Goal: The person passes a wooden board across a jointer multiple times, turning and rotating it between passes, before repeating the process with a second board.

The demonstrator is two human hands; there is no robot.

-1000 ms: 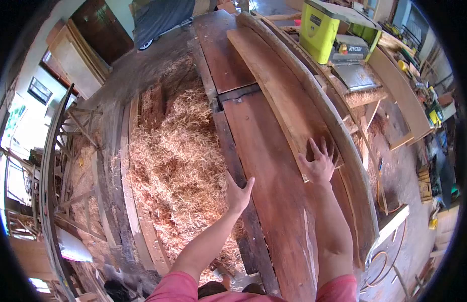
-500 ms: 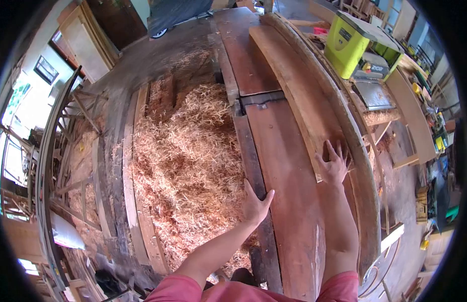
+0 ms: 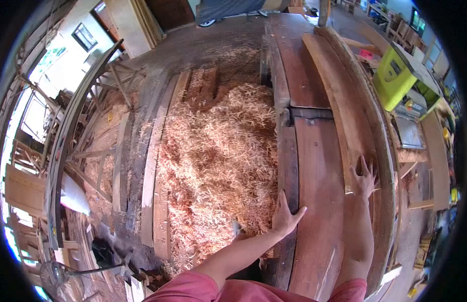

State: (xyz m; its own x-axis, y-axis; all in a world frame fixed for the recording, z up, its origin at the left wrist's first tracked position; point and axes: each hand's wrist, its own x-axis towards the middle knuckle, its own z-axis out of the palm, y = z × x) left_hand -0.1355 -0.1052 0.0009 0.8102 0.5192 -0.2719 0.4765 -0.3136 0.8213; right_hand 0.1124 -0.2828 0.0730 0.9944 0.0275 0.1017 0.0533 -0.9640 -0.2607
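Observation:
My left hand is at the dark near edge of the wooden bench, thumb pointing over the brown bench top and fingers stretched out; it holds nothing. On the right, my right hand lies with spread fingers at the near end of a long brown plank, which has a paler edge. Beyond that plank, a long slab with a rough curved edge runs along the bench's far side. A dark gap crosses the bench top between two reddish-brown panels.
A deep heap of wood shavings fills the floor left of the bench. A green planer stands beyond the slab at right. Timber beams and a wooden rack are at left, with a standing fan lower left.
My view has turned left, so the bench, plank and shavings sit further right in the picture. Both hands keep nearly the same places on the bench and plank, fingers still spread.

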